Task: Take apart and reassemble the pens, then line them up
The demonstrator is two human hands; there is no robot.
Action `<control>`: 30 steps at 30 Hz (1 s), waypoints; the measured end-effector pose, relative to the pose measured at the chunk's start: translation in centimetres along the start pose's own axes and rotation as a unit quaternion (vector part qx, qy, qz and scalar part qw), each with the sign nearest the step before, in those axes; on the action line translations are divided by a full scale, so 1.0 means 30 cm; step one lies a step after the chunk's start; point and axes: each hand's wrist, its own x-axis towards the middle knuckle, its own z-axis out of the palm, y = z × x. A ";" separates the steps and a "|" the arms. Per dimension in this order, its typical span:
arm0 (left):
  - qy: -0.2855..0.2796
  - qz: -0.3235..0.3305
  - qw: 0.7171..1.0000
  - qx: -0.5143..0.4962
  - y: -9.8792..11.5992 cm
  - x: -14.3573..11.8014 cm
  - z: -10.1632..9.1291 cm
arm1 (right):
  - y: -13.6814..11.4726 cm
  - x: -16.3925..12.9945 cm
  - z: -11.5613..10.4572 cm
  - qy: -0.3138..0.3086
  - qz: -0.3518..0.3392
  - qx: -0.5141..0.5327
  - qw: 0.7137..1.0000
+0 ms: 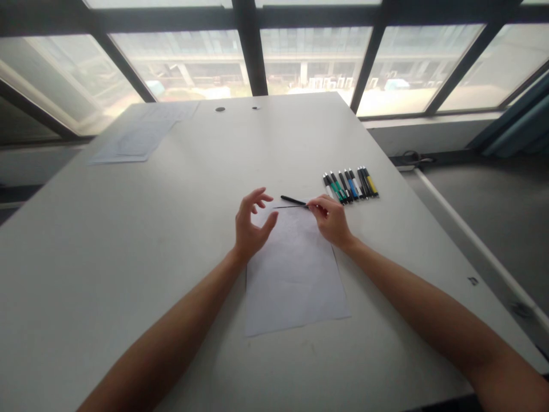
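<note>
A black pen (pixel 293 200) is pinched at one end by the fingers (pixel 316 207) of the right hand (pixel 332 222); its free end is pointed away to the left, just above the far edge of a white sheet (pixel 295 274) laid on the tabletop (pixel 128 240). The left hand (pixel 251 224) is held just left of the pen, fingers spread and curled, nothing gripped. A row of pens (pixel 350 185) is seen just beyond the right hand. More papers (pixel 141 137) are seen at the far left.
</note>
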 end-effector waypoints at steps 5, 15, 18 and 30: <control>0.163 -0.007 0.982 -0.092 0.010 0.008 0.004 | -0.003 0.000 -0.003 0.021 0.014 0.015 1.000; 0.128 -0.198 0.970 -0.059 0.030 0.055 -0.004 | -0.003 -0.002 -0.005 0.040 0.022 0.018 0.999; 0.053 -0.233 0.970 -0.043 0.030 0.094 -0.035 | -0.005 -0.001 -0.006 0.043 0.021 0.016 0.999; -0.324 -0.200 0.875 0.297 0.031 0.139 -0.194 | -0.005 -0.001 -0.006 0.054 0.018 0.015 0.998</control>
